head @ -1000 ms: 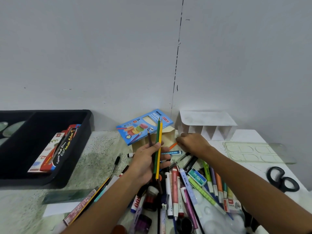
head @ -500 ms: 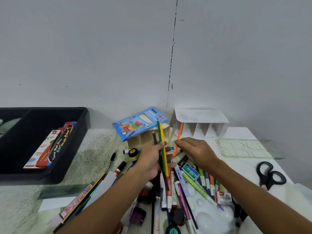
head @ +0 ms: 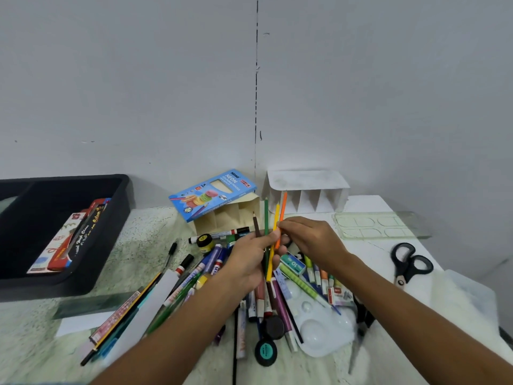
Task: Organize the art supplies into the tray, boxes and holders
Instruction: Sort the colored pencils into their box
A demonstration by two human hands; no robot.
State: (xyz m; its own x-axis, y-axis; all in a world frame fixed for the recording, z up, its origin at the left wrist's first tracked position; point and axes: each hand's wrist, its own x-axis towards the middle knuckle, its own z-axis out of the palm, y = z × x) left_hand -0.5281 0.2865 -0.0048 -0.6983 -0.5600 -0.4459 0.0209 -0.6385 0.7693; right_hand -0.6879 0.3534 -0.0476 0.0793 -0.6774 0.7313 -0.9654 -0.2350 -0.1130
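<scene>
— What is held in the grip?

— A small bunch of coloured pencils (head: 267, 240) is clasped in the left hand (head: 251, 259), whose fingers are curled round the shafts; a brown, a green and a yellow one are fanned upward, tips away from the person. An orange pencil (head: 282, 215) is pinched between the fingertips of the right hand (head: 311, 240) and is laid against the bunch, so that the two hands are met just above the heap.

— And where are the pencils placed relative to everything else?

— They are raised above a pile of markers and pens (head: 222, 276) that is spread over the counter (head: 144, 245). Just behind the tips, a cream cardboard holder (head: 222, 220) is seen, with a blue coloured-pencil box (head: 212, 194) leaned on top of it. To the right of that, a white divided holder (head: 308, 195) is stood against the wall.

— What is found farther out?

— A black tray (head: 91, 273) is set well to the left, with flat boxes of supplies (head: 69, 240) laid inside. A white paint palette (head: 324, 329) is placed near the right forearm, black scissors (head: 408, 262) are laid to the far right, and a clear stencil ruler (head: 380, 225) is seen beyond the right hand.
</scene>
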